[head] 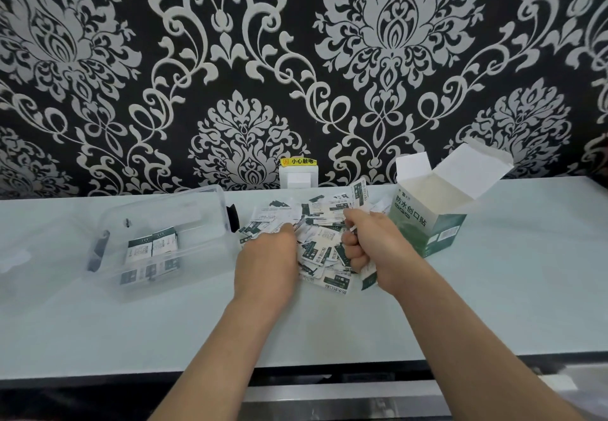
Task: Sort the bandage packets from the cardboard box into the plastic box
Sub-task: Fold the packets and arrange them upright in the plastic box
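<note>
A loose pile of white and dark green bandage packets [320,220] lies on the pale table between the two boxes. My left hand [268,259] rests on the pile's left side, fingers curled down among the packets. My right hand [371,246] is closed around a bundle of packets at the pile's right side. The clear plastic box [210,210] stands to the left with several packets [153,248] lying flat inside. The green and white cardboard box [427,220] stands to the right, its flaps open.
A wall socket [297,179] with a yellow warning label sits behind the pile. The table's front edge [296,369] runs close below my forearms. Patterned wallpaper backs the table.
</note>
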Available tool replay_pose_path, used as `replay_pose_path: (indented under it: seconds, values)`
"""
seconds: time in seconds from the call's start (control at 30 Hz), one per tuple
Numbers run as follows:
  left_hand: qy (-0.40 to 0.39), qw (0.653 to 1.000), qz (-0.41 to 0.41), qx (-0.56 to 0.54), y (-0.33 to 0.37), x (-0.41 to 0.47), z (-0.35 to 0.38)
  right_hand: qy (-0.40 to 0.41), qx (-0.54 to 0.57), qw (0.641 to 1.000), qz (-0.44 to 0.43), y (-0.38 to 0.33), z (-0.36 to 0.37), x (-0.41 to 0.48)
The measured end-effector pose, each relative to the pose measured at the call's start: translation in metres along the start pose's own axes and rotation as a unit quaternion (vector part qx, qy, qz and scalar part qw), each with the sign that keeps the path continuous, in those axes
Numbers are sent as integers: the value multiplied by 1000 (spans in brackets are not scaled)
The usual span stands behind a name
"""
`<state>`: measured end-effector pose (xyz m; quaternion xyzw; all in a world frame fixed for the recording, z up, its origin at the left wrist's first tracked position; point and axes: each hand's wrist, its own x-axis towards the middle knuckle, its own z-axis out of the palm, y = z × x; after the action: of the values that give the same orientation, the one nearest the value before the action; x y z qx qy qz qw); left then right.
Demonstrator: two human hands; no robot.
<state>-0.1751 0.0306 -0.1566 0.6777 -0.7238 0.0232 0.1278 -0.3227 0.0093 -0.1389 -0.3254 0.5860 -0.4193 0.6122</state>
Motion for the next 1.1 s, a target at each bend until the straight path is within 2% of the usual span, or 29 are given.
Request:
replay_pose_path:
  seconds: [0.07, 0.13, 0.17, 0.23, 0.27, 0.3, 0.33, 0.37, 0.47, 0.5, 0.57, 0.63, 0.73, 0.8, 0.93, 1.1]
  values:
    - [36, 999, -2, -29, -3, 0, -3, -16, 34, 999, 20, 2, 2, 3]
    - [102, 980, -35, -168, -5, 0, -8, -34, 81, 996, 32, 2, 7, 4]
    - [110, 951, -63, -281, -3, -1, -13, -50, 113, 992, 36, 2, 11, 4]
    - [66, 848, -111, -514, 7, -4, -20, -103, 175, 978, 41, 2, 20, 1]
    - [34, 800, -126, -586, 12, -7, -22, -133, 186, 973, 34, 3, 25, -1]
    - [13, 773, -135, -619, 17, -10, -22, -152, 180, 972, 21, 3, 29, -4]
    - [6, 773, -137, -620, 20, -11, -20, -159, 168, 973, 10, 4, 35, -7]
    - [11, 790, -134, -599, 21, -11, -17, -155, 158, 975, 4, 4, 39, -10]
    - [28, 874, -87, -478, 21, -13, -12, -130, 164, 978, 8, 5, 43, -11]
    - [35, 890, -65, -449, 20, -14, -14, -125, 168, 978, 9, 3, 43, -9]
    - [14, 894, -9, -447, 13, -16, -22, -108, 181, 977, 13, 0, 41, -7]
    - [-60, 894, 51, -440, 4, -19, -30, -104, 197, 974, 31, -2, 39, -7]
    - [-109, 937, 119, -309, -6, -23, -34, -102, 121, 987, 27, -3, 39, -11]
    - [-121, 948, 130, -263, -5, -25, -34, -119, 64, 991, 14, -1, 42, -14]
    - [-99, 947, 146, -267, -9, -23, -34, -156, -27, 987, -9, 2, 45, -18]
    - [-98, 951, 137, -260, -18, -18, -36, -217, -69, 974, -18, 3, 43, -24]
